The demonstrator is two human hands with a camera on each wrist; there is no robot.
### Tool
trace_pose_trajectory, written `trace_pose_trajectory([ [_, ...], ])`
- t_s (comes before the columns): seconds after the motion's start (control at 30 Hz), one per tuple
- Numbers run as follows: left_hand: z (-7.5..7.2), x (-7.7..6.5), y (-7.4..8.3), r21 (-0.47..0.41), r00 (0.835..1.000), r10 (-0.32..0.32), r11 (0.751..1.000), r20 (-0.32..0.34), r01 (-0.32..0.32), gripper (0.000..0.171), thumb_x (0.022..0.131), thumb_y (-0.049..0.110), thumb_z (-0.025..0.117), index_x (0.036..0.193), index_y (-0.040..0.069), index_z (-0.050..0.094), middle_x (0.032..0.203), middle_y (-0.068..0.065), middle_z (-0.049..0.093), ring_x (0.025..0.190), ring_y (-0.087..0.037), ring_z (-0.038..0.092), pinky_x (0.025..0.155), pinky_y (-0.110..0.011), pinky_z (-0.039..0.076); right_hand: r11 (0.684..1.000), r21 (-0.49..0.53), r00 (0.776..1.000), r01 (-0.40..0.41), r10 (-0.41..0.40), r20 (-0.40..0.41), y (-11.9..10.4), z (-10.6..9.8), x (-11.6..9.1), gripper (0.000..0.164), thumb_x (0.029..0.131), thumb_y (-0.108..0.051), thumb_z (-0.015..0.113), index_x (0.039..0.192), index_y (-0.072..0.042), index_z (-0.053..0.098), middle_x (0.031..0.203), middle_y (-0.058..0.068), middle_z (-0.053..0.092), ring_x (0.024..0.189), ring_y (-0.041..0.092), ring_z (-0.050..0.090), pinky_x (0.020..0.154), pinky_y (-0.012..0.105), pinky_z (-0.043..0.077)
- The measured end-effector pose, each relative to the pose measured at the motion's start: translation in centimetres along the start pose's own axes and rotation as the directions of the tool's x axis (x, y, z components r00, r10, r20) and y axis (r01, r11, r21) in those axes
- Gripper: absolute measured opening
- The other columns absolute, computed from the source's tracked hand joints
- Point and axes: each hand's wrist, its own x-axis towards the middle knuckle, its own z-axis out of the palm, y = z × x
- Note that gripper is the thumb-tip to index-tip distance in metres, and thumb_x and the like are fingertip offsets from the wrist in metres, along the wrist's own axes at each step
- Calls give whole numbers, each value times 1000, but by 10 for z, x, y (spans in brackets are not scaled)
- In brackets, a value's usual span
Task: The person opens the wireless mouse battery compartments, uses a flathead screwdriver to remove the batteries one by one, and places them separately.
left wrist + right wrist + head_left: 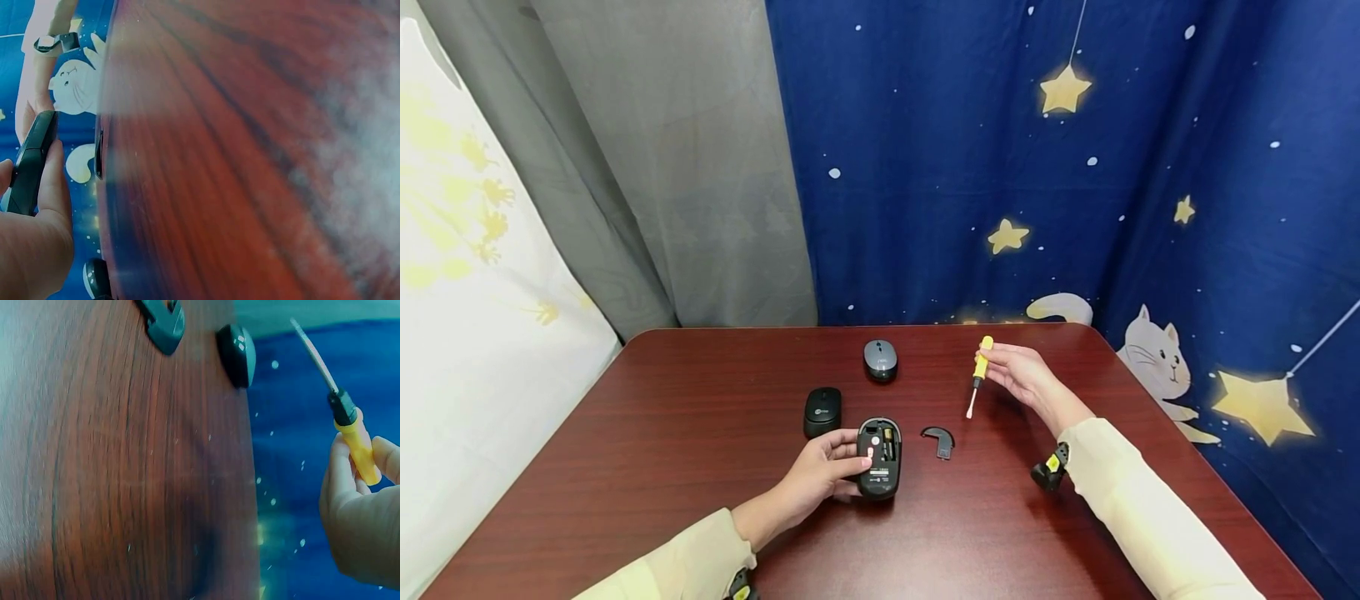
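Note:
My left hand (820, 471) holds a black computer mouse (880, 485) underside up, thumb across its label side. The mouse's battery compartment is uncovered, with a battery (887, 435) showing inside. In the left wrist view the same mouse (31, 165) appears edge-on between thumb and fingers. My right hand (1018, 375) pinches the yellow handle of a screwdriver (982, 365), its metal shaft slanting down toward the table. The right wrist view shows the screwdriver (356, 447) with its black collar and thin shaft. Between the hands lies a small black curved battery cover (938, 440).
A second black mouse (823, 410) sits just behind my left hand. Farther back stands a grey mouse (880, 358). The reddish-brown wooden table (700, 417) ends at a far edge against grey and blue star-patterned curtains (940, 167).

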Motion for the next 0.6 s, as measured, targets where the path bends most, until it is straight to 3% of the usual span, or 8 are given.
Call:
trace_pose_trajectory([
  [0.2,1,0,0,-5,1000,-1,1000,-1,1,51,90,0,64,133,-14,40,109,-17,64,91,-22,67,71,-42,58,999,-17,999,32,-31,41,-5,13,-12,40,98,1,53,134,11,39,91,3,69,95,16,67,83,30,54],
  [0.4,1,1,0,3,1000,-11,1000,-8,11,53,90,1,64,134,-13,39,112,-18,64,90,-23,67,70,-39,58,994,-1,992,106,-106,62,-8,29,-22,25,95,4,56,120,7,52,93,4,70,89,15,68,82,31,55],
  [0.6,1,2,-1,-2,1000,-15,1000,-10,15,52,90,0,64,134,-13,39,111,-18,64,90,-23,67,70,-39,58,983,41,982,178,-180,60,-9,44,-30,23,94,7,56,117,7,55,91,7,70,86,17,69,81,32,55],
])
